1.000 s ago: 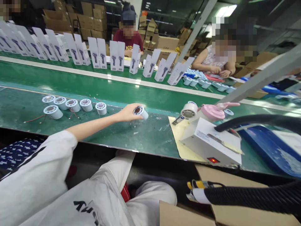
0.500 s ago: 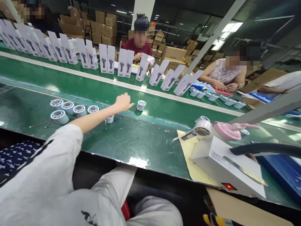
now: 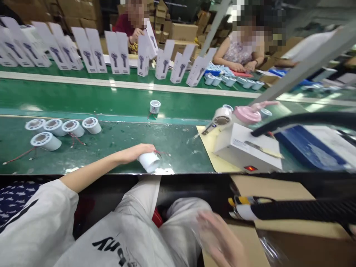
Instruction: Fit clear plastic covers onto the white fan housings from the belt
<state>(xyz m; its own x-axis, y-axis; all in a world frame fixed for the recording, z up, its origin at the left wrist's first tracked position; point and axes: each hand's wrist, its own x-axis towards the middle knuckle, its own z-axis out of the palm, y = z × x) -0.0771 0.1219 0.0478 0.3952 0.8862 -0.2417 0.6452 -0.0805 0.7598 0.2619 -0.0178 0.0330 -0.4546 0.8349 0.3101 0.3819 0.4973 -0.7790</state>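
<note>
My left hand (image 3: pixel 143 149) is closed on a pale blue-white cylindrical fan motor (image 3: pixel 149 162), gripped from above and tilted, near the table's front edge. Thin red and black wires stick out beside the fingers. My right hand (image 3: pixel 221 237) is a blur low on the right, over my lap and a cardboard box; its fingers are smeared, and a clear sheen beside it cannot be made out. Similar motors with slotted round tops, such as one motor (image 3: pixel 46 141), stand in a group at the left. A single motor (image 3: pixel 155 106) sits on the green belt (image 3: pixel 122 100).
Open white boxes (image 3: pixel 178 68) line the belt's far side, where co-workers sit. To the right are a white device (image 3: pixel 250 146) with a lit red switch, a pink-lidded container (image 3: pixel 247 114), a handheld fan (image 3: pixel 221 118), a blue tray (image 3: pixel 308 148) and a black hose (image 3: pixel 306 120).
My left hand has come back from over the belt to the table's front edge, now with a motor in it. My right hand has entered at the bottom. The view has tilted down.
</note>
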